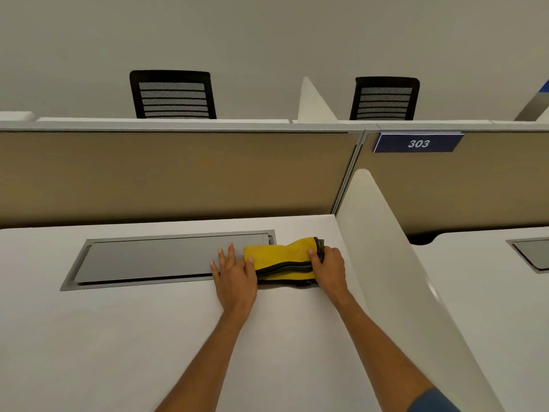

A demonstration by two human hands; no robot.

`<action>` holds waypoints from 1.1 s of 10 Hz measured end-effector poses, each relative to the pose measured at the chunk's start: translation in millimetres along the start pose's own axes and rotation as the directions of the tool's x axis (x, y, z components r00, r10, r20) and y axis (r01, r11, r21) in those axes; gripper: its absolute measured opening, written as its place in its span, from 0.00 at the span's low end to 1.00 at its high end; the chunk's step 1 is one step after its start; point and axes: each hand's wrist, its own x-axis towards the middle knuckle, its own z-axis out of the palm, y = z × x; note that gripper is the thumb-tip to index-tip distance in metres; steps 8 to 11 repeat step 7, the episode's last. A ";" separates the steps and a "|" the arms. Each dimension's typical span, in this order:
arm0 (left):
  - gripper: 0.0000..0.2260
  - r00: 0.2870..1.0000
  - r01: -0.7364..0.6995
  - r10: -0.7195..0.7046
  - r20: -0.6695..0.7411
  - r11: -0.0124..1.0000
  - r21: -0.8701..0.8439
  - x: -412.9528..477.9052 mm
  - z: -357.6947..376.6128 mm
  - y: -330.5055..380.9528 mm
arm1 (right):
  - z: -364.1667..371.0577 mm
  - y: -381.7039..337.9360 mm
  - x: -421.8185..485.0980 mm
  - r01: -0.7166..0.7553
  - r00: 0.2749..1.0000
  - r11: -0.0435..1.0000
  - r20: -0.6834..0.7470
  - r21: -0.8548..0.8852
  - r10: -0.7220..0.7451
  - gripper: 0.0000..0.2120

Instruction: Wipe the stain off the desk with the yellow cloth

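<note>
On the table (pixel 148 337), my right hand (pixel 328 267) grips the folded cloth (pixel 282 258); my left hand (pixel 236 276) lies flat, fingers spread, touching it.

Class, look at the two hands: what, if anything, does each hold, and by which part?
The right hand grips the folded yellow cloth at its right end. The left hand lies open, thumb touching the cloth's left edge.

Pretty clearly this was an open-plan office: a white desk (pixel 118 337) with a grey cable hatch (pixel 166 258), tan cubicle partitions (pixel 178 173) across the middle of the frame, a blue "303" sign (pixel 418 143) at upper right, and two black mesh chairs (pixel 173 95) behind them.
</note>
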 end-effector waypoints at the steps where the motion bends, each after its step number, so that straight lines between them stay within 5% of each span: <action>1: 0.25 0.998 -0.068 0.068 0.005 0.987 0.147 3.7 4.6 -7.9 | 7.2 8.3 -5.6 0.046 0.988 0.977 -0.136 -0.209 -0.076 0.22; 3: 0.30 0.994 -0.097 0.077 0.080 0.951 0.294 6.1 -0.3 -13.4 | 8.1 10.1 -9.6 0.027 0.978 0.875 -0.167 -0.483 -0.122 0.28; 7: 0.39 0.966 -0.251 0.257 0.021 0.921 0.298 -29.7 -95.9 -16.6 | -3.2 -59.7 -80.8 0.347 0.905 0.828 -0.075 -0.440 -0.419 0.31; 11: 0.39 0.966 -0.251 0.257 0.021 0.921 0.298 -29.7 -95.9 -16.6 | -3.2 -59.7 -80.8 0.347 0.905 0.828 -0.075 -0.440 -0.419 0.31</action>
